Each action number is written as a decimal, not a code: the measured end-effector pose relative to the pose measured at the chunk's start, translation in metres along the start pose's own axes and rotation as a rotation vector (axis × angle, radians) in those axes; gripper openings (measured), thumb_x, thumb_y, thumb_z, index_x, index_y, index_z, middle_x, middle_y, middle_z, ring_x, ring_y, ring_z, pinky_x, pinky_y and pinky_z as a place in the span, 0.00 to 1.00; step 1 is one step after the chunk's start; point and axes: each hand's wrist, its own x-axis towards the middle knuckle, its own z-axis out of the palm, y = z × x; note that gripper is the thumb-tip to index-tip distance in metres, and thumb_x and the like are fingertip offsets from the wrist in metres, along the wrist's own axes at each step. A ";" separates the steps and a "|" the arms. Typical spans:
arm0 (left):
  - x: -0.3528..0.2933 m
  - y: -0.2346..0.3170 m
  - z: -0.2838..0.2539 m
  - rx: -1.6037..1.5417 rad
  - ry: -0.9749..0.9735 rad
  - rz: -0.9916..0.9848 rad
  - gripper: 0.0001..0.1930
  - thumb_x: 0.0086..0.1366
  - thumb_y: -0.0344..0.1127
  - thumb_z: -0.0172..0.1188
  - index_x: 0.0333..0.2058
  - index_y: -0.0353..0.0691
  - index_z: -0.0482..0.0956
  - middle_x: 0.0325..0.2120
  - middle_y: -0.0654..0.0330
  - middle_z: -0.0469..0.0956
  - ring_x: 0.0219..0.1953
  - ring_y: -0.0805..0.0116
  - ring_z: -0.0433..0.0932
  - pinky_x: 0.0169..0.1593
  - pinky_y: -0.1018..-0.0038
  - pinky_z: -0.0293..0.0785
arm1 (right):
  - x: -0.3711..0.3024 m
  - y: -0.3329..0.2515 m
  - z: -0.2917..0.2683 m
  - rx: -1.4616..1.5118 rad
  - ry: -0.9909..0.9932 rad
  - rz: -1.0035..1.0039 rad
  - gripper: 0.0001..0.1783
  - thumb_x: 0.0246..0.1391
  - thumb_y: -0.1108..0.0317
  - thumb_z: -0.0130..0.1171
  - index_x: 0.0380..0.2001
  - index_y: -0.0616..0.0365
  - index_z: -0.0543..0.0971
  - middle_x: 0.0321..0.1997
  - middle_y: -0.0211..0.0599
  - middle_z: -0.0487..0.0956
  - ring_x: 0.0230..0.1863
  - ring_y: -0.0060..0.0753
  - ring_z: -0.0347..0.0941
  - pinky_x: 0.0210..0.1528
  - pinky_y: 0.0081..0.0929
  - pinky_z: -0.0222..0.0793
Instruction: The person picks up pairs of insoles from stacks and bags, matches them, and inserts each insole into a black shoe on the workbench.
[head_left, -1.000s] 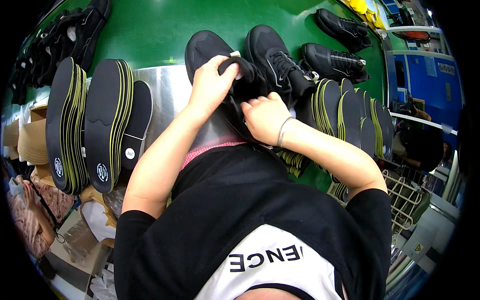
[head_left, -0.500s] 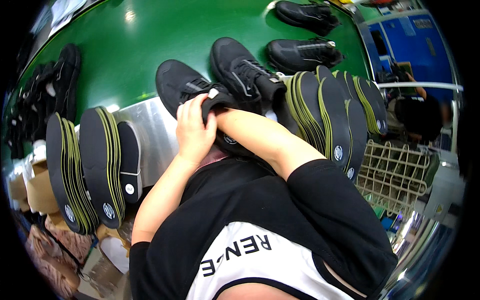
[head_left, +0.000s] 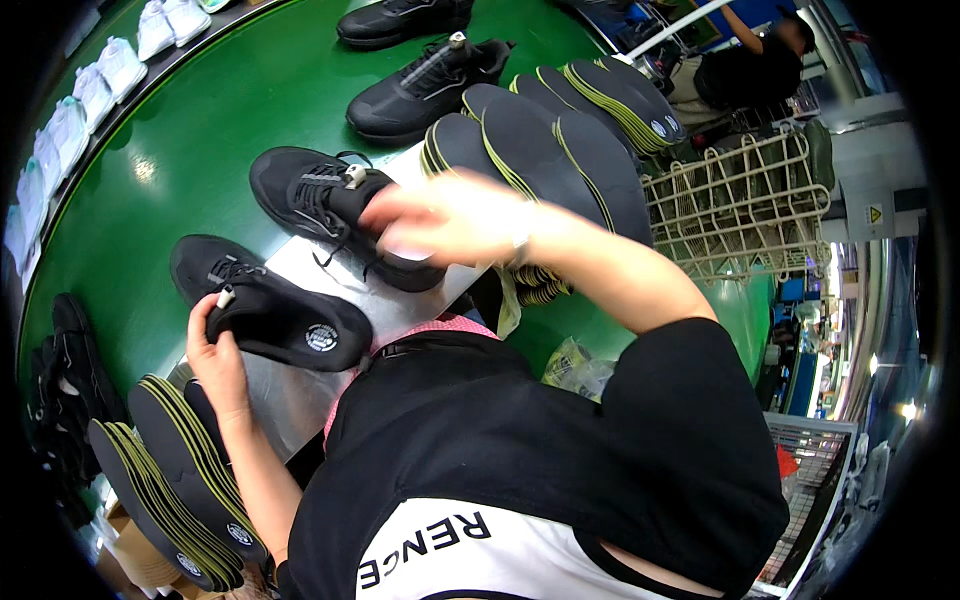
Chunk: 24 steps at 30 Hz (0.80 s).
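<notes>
My left hand (head_left: pixel 218 365) pinches the tongue and collar of a black sneaker (head_left: pixel 345 315), whose heel points toward me. Inside that sneaker lies a dark insole (head_left: pixel 322 338) with a round white mark at its heel. My right hand (head_left: pixel 455 215), smeared by motion, is over the opening of a second black sneaker (head_left: pixel 290 190) to the right, its laces loose; whether the fingers hold anything is unclear. Both sneakers rest partly on a shiny metal plate (head_left: pixel 285 395) at the edge of the green table.
Stacks of black insoles with yellow-green edges stand at the left (head_left: pixel 150 490) and right (head_left: pixel 540 145). Two more black sneakers (head_left: pixel 430 95) sit farther back. White shoes (head_left: pixel 65 130) line the far left. A wire rack (head_left: pixel 735 205) and another person (head_left: pixel 750 70) are at the right.
My right hand has come out of the left sneaker and moved right, over the second one. My left hand stays at the first sneaker's collar. The whole view has turned.
</notes>
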 end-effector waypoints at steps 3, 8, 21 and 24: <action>0.005 0.009 -0.009 0.013 -0.081 -0.091 0.14 0.50 0.18 0.45 0.37 0.34 0.71 0.32 0.63 0.72 0.36 0.76 0.69 0.43 0.82 0.62 | -0.054 0.058 -0.045 -0.590 0.583 0.320 0.20 0.44 0.56 0.50 0.40 0.55 0.71 0.37 0.48 0.73 0.40 0.44 0.70 0.41 0.35 0.67; 0.005 0.023 -0.002 0.324 -0.096 0.114 0.21 0.49 0.28 0.54 0.45 0.38 0.66 0.47 0.55 0.63 0.51 0.62 0.60 0.54 0.70 0.53 | -0.138 0.130 -0.069 -0.699 0.366 1.228 0.41 0.35 0.39 0.55 0.48 0.59 0.62 0.47 0.48 0.68 0.49 0.46 0.64 0.48 0.38 0.62; -0.005 0.099 0.030 0.182 0.090 0.349 0.11 0.56 0.30 0.52 0.39 0.35 0.71 0.41 0.57 0.69 0.46 0.66 0.66 0.50 0.74 0.59 | -0.149 0.091 -0.085 -0.661 0.818 0.891 0.39 0.28 0.47 0.63 0.45 0.58 0.66 0.46 0.50 0.66 0.48 0.46 0.63 0.49 0.34 0.60; -0.010 0.119 0.052 -0.270 -0.326 0.001 0.12 0.58 0.30 0.50 0.41 0.33 0.70 0.36 0.59 0.72 0.39 0.73 0.70 0.44 0.79 0.64 | -0.127 0.034 -0.059 -0.437 0.847 0.436 0.31 0.29 0.57 0.65 0.39 0.60 0.69 0.42 0.45 0.66 0.45 0.41 0.62 0.49 0.29 0.58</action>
